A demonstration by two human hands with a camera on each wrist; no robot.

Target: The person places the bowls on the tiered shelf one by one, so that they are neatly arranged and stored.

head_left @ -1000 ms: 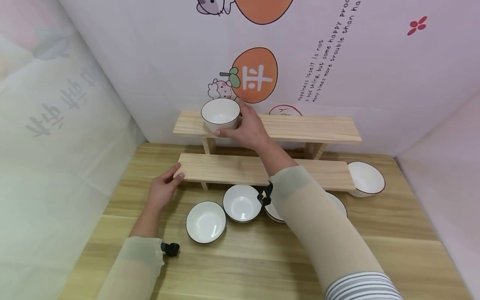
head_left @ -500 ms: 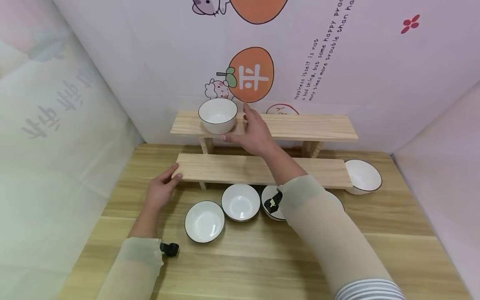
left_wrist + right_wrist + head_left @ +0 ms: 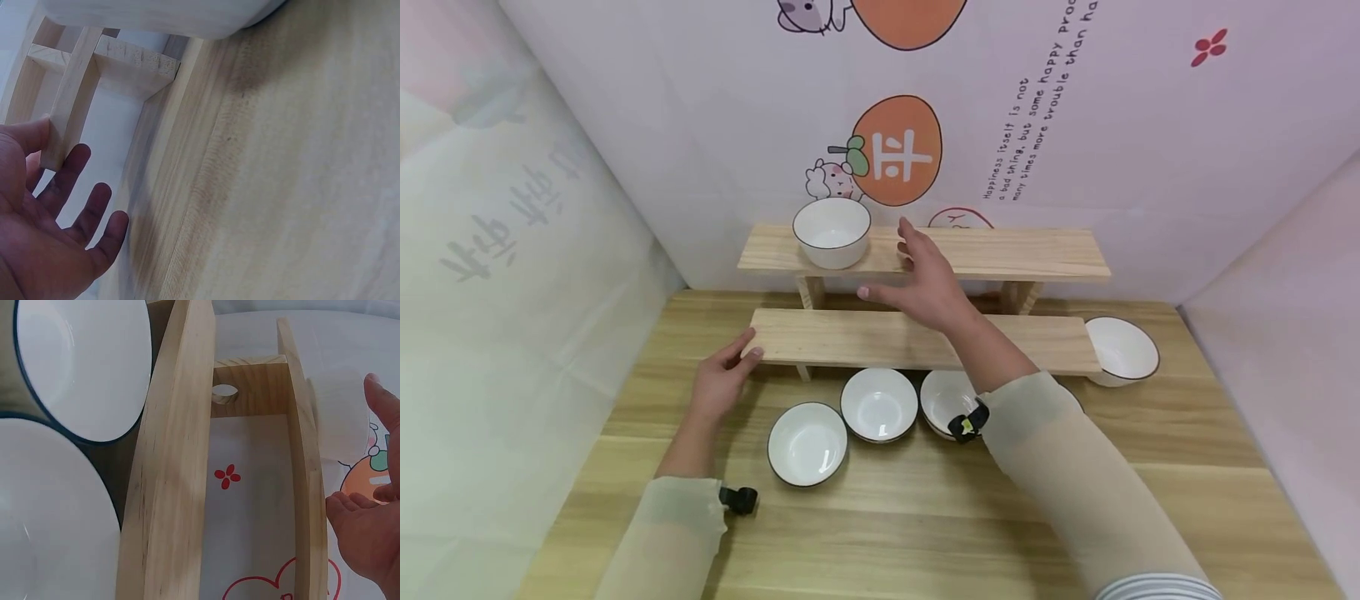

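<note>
A white bowl [image 3: 832, 237] with a dark rim stands upright near the left end of the upper board [image 3: 1022, 254] of a two-step wooden shelf. My right hand [image 3: 931, 283] is just right of the bowl, thumb and fingers spread and holding nothing; in the right wrist view a gap shows between the hand and the bowl [image 3: 340, 415]. At the lower board [image 3: 850, 337], my left hand [image 3: 718, 385] pinches the left end. The left wrist view shows the thumb on one face of that board [image 3: 65, 119], with the index finger at the opposite face.
In front of the shelf, several white bowls rest on the wooden table [image 3: 880, 533], including a left one [image 3: 808, 444] and a middle one [image 3: 880, 405]. My right sleeve [image 3: 1075, 467] partly covers others. Another bowl [image 3: 1123, 350] sits by the lower board's right end. A printed wall [image 3: 737, 117] stands behind.
My right hand has let go of the bowl on the upper board and drawn back to the right. The bowl stays there, and my left hand keeps its grip on the lower board.
</note>
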